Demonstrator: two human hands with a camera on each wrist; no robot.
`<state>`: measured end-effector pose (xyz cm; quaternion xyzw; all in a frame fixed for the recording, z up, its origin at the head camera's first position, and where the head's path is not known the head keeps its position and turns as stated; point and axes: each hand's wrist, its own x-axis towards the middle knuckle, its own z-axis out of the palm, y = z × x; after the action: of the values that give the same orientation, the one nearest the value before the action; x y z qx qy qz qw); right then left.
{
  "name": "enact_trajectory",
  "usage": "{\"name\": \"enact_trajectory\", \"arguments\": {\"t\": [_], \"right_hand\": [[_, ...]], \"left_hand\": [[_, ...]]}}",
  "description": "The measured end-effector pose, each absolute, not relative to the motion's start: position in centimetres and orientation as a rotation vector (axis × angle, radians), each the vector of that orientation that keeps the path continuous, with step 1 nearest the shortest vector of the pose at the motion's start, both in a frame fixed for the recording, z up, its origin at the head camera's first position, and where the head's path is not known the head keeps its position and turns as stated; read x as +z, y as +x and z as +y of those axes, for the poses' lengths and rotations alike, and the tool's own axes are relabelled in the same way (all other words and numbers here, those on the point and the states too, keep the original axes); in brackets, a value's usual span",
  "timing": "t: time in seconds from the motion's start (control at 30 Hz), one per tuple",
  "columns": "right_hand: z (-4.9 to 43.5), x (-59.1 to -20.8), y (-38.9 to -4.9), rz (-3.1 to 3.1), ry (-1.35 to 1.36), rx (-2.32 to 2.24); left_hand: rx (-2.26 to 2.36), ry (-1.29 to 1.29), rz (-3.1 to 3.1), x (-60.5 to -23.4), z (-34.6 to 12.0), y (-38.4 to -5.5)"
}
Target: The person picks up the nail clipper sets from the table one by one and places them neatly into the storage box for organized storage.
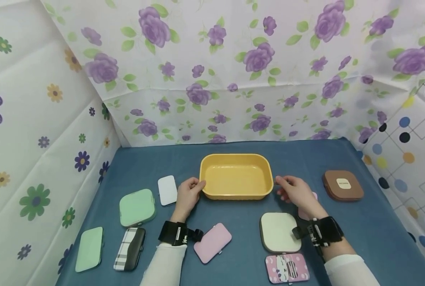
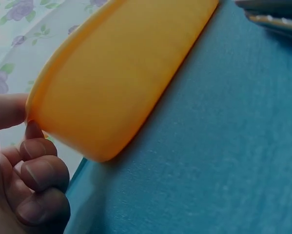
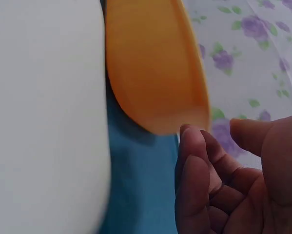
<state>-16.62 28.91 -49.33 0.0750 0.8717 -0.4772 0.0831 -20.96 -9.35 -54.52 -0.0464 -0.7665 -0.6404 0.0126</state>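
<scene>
A yellow rectangular tray (image 1: 236,196) sits toward the back of the blue-covered table. My left hand (image 1: 188,197) pinches its left rim between thumb and forefinger; the left wrist view shows the other fingers (image 2: 43,170) curled below the rim. Just off the tray's right end is my right hand (image 1: 295,194), apart from the rim in the right wrist view, its thumb and fingers spread with nothing between them. Beneath the right wrist lie a cream rounded-square case (image 1: 279,232) and a partly hidden pink case (image 1: 303,214). A pink case (image 1: 213,243) lies by the left wrist.
To the left lie a white case (image 1: 167,190), a green rounded case (image 1: 137,207), a green oblong case (image 1: 89,249) and a plaid-and-black case (image 1: 129,249). On the right are a brown case (image 1: 342,185) and a pink cartoon case (image 1: 287,268). Flowered cloth (image 1: 198,95) walls the back.
</scene>
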Motion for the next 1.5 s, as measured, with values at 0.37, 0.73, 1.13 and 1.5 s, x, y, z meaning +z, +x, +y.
{"name": "enact_trajectory", "arguments": {"t": [0.37, 0.73, 1.13, 1.5], "right_hand": [[38.2, -48.9, -14.3, 2.909, 0.502, -1.286], [47.8, -50.9, -13.8, 2.789, 0.778, -0.869], [48.0, -50.7, -14.6, 2.719, 0.729, -0.958], [47.8, -50.5, -15.5, 2.719, 0.727, -0.941]], "left_hand": [[-1.993, -0.069, -2.523, -52.8, -9.5, -20.4], [-1.691, -0.109, -2.707, -51.4, -9.5, -20.4], [-1.320, -0.134, -2.870, -49.7, -9.8, -20.0], [-1.043, -0.187, -2.888, -47.4, -9.5, -19.0]]}}
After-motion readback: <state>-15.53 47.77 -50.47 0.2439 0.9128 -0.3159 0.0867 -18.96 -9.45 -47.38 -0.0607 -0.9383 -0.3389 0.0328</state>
